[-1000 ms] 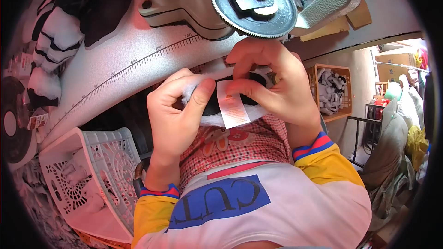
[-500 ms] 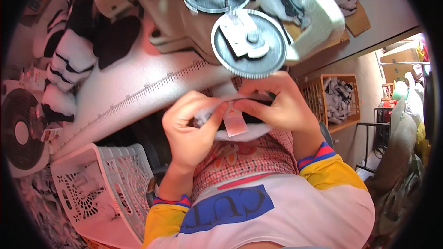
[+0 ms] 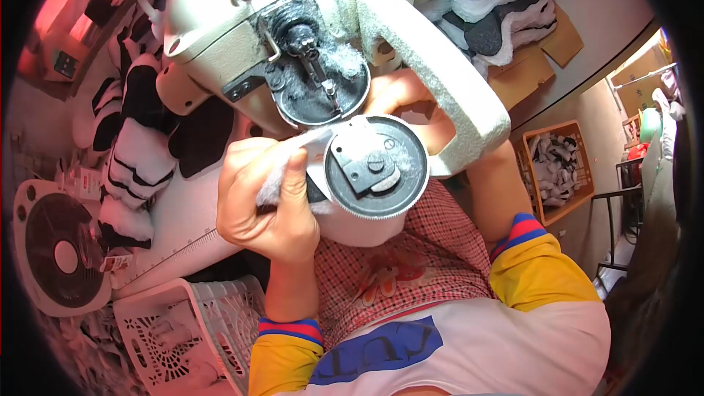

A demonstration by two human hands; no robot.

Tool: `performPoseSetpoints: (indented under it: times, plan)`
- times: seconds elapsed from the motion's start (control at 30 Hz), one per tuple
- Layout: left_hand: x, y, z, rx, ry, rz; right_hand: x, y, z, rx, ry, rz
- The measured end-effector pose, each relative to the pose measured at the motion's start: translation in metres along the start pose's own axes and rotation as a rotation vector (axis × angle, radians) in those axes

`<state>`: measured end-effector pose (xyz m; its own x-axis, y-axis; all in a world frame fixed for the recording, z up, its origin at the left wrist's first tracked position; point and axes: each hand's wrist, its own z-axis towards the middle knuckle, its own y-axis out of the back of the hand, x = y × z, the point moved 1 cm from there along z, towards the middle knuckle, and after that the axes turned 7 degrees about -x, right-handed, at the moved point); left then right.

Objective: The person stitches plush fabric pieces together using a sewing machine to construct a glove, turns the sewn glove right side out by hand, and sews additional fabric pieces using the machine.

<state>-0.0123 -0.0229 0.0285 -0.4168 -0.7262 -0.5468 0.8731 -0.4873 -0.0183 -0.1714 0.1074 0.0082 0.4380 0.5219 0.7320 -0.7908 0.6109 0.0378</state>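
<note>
A fur sewing machine [image 3: 209,51] with lint around its needle and a toothed feed disc [image 3: 376,165] fills the upper middle. My left hand [image 3: 260,202] is left of the disc, thumb and fingers closed on a white fluffy fabric piece [image 3: 356,227] with some black in it. That piece passes behind and below the disc. On the far side of the disc, my right hand [image 3: 411,103] reaches behind the machine's curved arm [image 3: 455,81]. Its fingers are bent, partly covered by the machine, and their grip on the fabric is hidden.
Black-and-white plush pieces [image 3: 139,161] lie at the left, with more stacked [image 3: 502,0] at the upper right. A fan [image 3: 62,249] stands far left. A white basket [image 3: 198,323] is below the table. An orange crate [image 3: 557,169] of fabric pieces is at right.
Both hands have raised the fabric from in front of my lap to the machine's disc. The small pale label seen between my thumbs is now out of sight. The view has shifted.
</note>
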Motion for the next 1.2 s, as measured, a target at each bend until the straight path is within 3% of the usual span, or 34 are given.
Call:
performPoseSetpoints:
  times: [0.1,0.2,0.53,0.6,0.73,0.8,0.83,0.9,0.93,1.0,1.13,1.2]
  plan:
    - [0.001,-0.002,0.0,0.001,0.025,-0.011,0.022,-0.002,0.004,-0.091,-0.416,0.058]
    - [0.0,-0.003,-0.002,0.003,0.028,-0.015,0.026,-0.006,0.003,-0.184,-0.318,0.086]
    - [0.002,-0.008,-0.005,-0.036,0.16,-0.119,0.022,-0.009,0.005,-0.24,-0.368,0.282]
    - [0.001,-0.009,-0.006,-0.038,0.168,-0.121,0.025,-0.011,0.004,-0.266,-0.294,0.261]
    - [-0.001,-0.009,-0.01,-0.017,0.241,-0.141,0.012,-0.004,0.004,-0.247,-0.403,0.311]
    - [-0.001,-0.01,-0.012,-0.01,0.245,-0.158,0.022,-0.006,0.002,-0.331,-0.115,0.194]
    - [-0.002,-0.011,-0.014,-0.009,0.273,-0.169,0.022,-0.004,0.003,-0.332,-0.114,0.193]
    - [-0.005,-0.013,-0.016,-0.006,0.3,-0.184,0.018,-0.001,0.005,-0.231,-0.244,0.62]
    - [-0.006,-0.014,-0.017,-0.028,0.33,-0.189,0.02,-0.004,0.004,-0.232,-0.242,0.619]
    - [-0.007,-0.015,-0.018,-0.049,0.36,-0.193,0.024,-0.011,0.001,-0.261,-0.256,0.246]
    - [-0.007,-0.018,-0.02,-0.067,0.436,-0.232,0.028,-0.009,0.003,-0.185,-0.424,0.099]
    - [-0.008,-0.02,-0.02,-0.078,0.452,-0.242,0.024,-0.011,0.003,-0.209,-0.4,0.144]
